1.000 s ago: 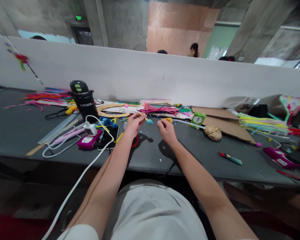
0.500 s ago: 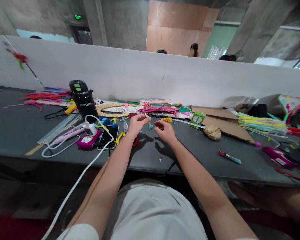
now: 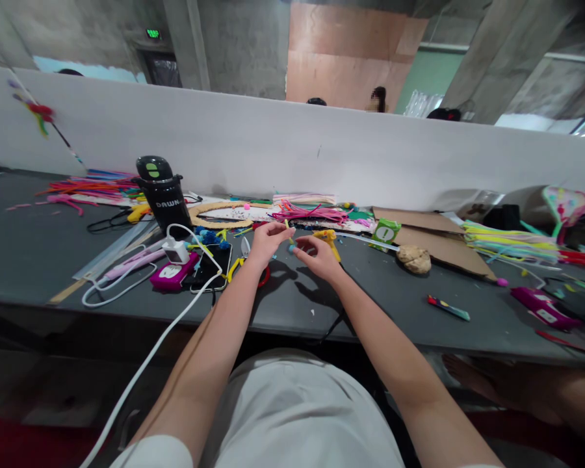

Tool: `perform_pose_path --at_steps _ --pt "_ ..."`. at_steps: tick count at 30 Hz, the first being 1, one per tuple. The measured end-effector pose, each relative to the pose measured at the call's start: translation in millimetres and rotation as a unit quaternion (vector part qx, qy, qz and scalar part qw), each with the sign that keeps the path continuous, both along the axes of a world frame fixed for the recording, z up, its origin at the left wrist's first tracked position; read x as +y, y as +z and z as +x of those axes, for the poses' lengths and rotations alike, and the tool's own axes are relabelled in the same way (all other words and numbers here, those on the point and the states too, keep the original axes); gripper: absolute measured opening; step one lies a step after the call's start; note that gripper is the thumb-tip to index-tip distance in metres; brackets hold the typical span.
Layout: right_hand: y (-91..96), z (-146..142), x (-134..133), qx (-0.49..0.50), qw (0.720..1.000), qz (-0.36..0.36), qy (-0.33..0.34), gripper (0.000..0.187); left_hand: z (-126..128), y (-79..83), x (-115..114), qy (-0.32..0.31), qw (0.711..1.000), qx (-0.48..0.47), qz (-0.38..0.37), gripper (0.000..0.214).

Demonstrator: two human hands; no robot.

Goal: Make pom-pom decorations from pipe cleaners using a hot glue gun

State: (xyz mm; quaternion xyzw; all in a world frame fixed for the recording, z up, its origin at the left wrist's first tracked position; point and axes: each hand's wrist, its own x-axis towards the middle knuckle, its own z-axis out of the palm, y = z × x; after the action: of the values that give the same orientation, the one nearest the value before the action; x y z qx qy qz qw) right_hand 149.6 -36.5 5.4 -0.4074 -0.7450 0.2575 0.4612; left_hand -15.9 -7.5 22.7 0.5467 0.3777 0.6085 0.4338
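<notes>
My left hand [image 3: 268, 244] pinches a short yellow-green pipe cleaner [image 3: 287, 225] between thumb and fingertips, above the dark table. The pipe cleaner's lower end carries a small blue fuzzy tip [image 3: 292, 248]. My right hand [image 3: 318, 256] has its thumb and fingers closed at that blue tip, palm turned inward. Just behind the right hand lies a yellow glue gun [image 3: 327, 238]. Yellow-handled pliers [image 3: 236, 268] and red-handled scissors [image 3: 264, 277], partly hidden by my left forearm, lie to the left.
A black bottle [image 3: 164, 195], a purple power block [image 3: 174, 273] and a phone [image 3: 209, 268] stand or lie at left. A white cable crosses the table edge. Cardboard [image 3: 439, 244], a round tan lump [image 3: 414, 259] and a cutter [image 3: 448, 307] are at right. Pipe cleaners line the back.
My right hand has moved left, and its fingertips have closed at the blue tip. More of the glue gun shows behind it. The left hand has stayed in place.
</notes>
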Motion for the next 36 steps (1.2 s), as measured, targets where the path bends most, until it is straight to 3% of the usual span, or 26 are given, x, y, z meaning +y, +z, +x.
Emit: perform_pose_path --at_steps 12,18,36 --pt "1.9 2 5 0.104 0.99 0.069 -0.066 0.035 3 0.6 -4 -0.062 0.996 0.057 -0.013 0.037" --pt "8.5 2 -1 0.059 0.99 0.125 -0.038 0.033 3 -3.1 -1 -0.098 0.993 0.067 -0.004 0.034" --pt "10.8 0 -6 0.008 0.993 0.111 -0.026 0.027 4 -2.6 0 -0.114 0.992 0.049 -0.013 0.022"
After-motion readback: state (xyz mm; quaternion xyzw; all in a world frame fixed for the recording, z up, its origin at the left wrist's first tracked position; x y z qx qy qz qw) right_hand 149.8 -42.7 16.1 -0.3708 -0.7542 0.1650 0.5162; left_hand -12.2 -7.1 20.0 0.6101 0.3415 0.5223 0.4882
